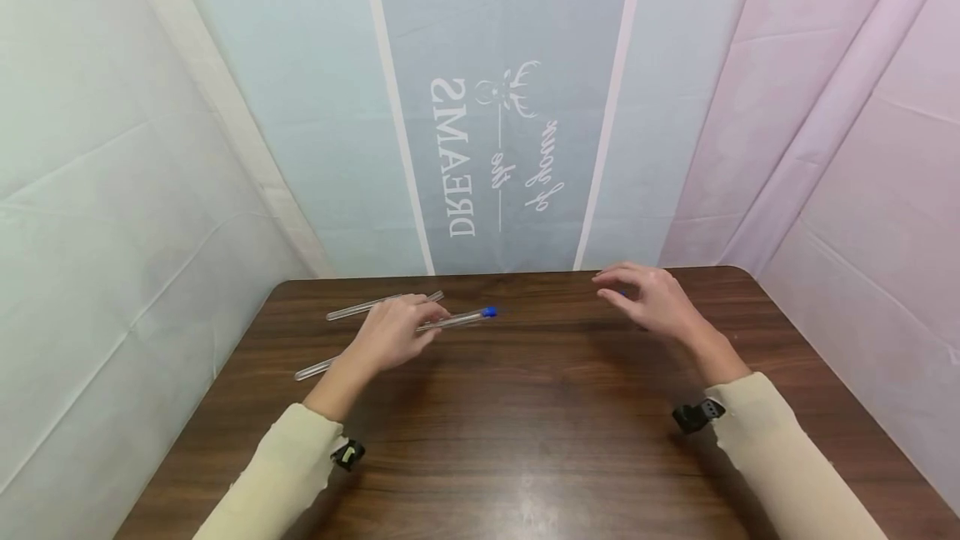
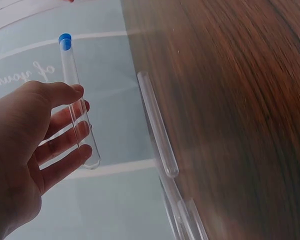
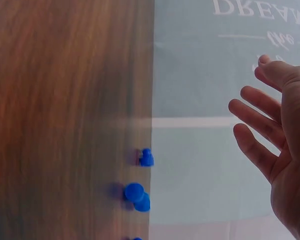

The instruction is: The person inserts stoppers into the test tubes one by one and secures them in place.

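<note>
A clear test tube (image 2: 69,67) with a blue stopper (image 2: 65,40) in its mouth is held by my left hand (image 1: 393,332) above the table. Thumb and fingers grip its glass from opposite sides, and its stoppered end points right in the head view. Uncapped test tubes (image 2: 157,127) lie on the wood under and beside that hand, partly hidden by it in the head view. My right hand (image 1: 648,300) hovers over the far right part of the table, fingers loosely bent and holding nothing. Near it, several small blue stoppers (image 3: 134,192) lie on the tabletop.
The dark wooden table (image 1: 517,423) has rounded far corners. A grey-blue cloth (image 1: 502,23) with white lettering hangs behind its far edge, and pale cloth walls (image 1: 112,148) stand at both sides. Each wrist carries a small black camera (image 1: 697,415).
</note>
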Available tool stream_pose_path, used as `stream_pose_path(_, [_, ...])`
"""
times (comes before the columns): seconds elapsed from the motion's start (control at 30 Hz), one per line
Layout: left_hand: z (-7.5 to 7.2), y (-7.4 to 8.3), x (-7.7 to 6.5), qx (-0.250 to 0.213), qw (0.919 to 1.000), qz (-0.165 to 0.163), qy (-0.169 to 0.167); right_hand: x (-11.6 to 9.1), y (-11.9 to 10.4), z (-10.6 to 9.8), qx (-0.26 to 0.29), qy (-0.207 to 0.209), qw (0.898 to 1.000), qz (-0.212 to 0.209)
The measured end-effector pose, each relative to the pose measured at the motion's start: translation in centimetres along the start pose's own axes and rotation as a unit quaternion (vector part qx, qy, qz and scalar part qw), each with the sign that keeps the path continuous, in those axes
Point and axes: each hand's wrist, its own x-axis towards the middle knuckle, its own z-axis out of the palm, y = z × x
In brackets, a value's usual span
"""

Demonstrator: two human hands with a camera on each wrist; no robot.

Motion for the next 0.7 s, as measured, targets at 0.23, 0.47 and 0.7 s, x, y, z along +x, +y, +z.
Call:
stream_pose_path(0.23, [-0.5,-0.6,-0.3,-0.009,0.9999,-0.005,0.004,0.2,0.7,-0.8,-0.007,0.008,1.0,-0.017])
stream_pose_path(0.47, [-0.6,-0.7,-0.2,-0.01,0.9999,0.0,0.012,0.2,0.7,-1.2,-0.013,0.003,1.0,-0.01])
stream_pose_path(0.7, [-0.4,-0.8,-0.2,-0.017,0.9998,0.001,0.01,0.1,1.0,-1.3,-0.031,-0.012,0.999,-0.005])
